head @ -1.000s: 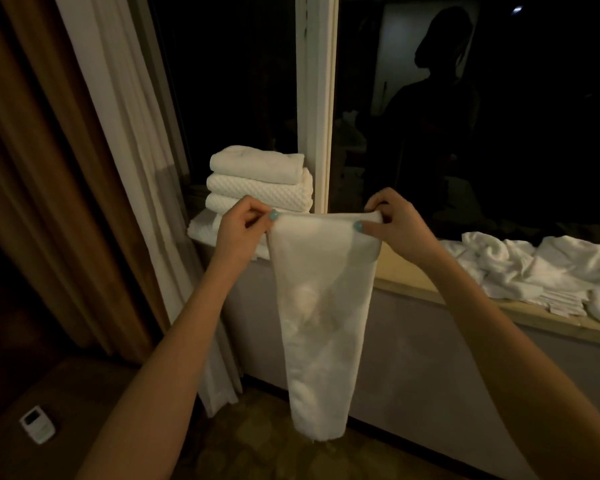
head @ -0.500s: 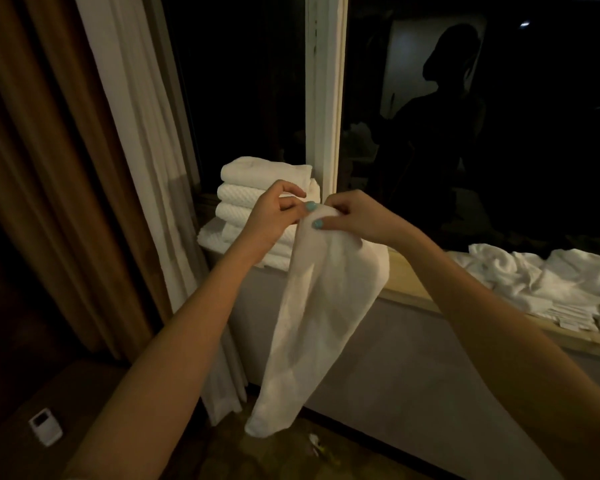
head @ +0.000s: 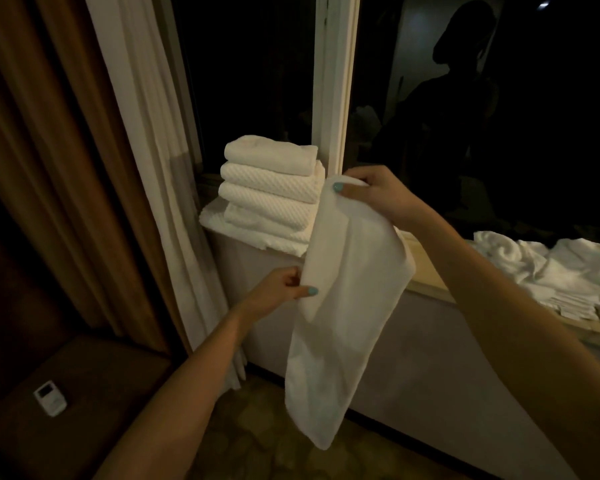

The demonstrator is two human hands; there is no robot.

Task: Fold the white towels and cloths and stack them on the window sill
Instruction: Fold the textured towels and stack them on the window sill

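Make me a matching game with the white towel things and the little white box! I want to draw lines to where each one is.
Things:
1. hanging cloth
2. folded stack
3. crumpled pile
4. small white box

Places:
A. on the brown seat, lower left
B. unfolded on the window sill, far right
C. held by the left hand and right hand
D. on the window sill beside the window frame

Pairs: 1-C, 2-D, 3-B, 4-A
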